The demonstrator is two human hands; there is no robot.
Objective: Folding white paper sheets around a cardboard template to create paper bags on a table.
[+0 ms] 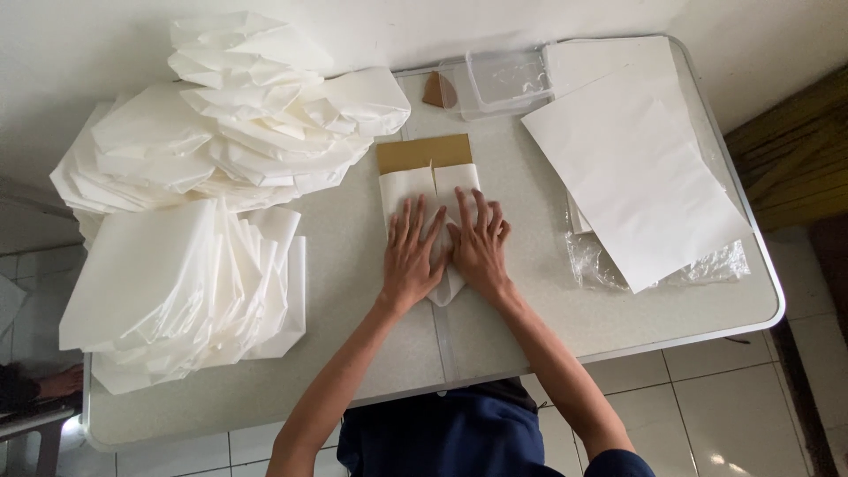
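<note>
**Both hands flat on a folded sheet of white paper**

At the middle of the desk (530,318) lies a folded white paper (430,187), its two flaps meeting along a centre seam over a brown cardboard piece (424,152) that sticks out at the 12 o'clock end. The paper's lower end narrows to a point toward 6 o'clock. The left hand (412,256) and the right hand (478,247) lie palm down on the paper, side by side and touching at the thumbs. All fingers are released and spread flat, pressing on the sheet and grasping nothing.

At 9 to 11 o'clock from the hands, two heaps of folded white paper pieces (203,203) cover that end of the desk. At 2 o'clock lies a stack of flat white sheets (632,168), resting partly on a crinkled clear plastic wrap (715,263). At 12 o'clock, near the far edge, stands a clear plastic box (505,81), and just beside it a small brown rounded piece (439,91). Below the desk edge, the person's dark blue shirt (450,437) and the tiled floor (733,397) show.
</note>
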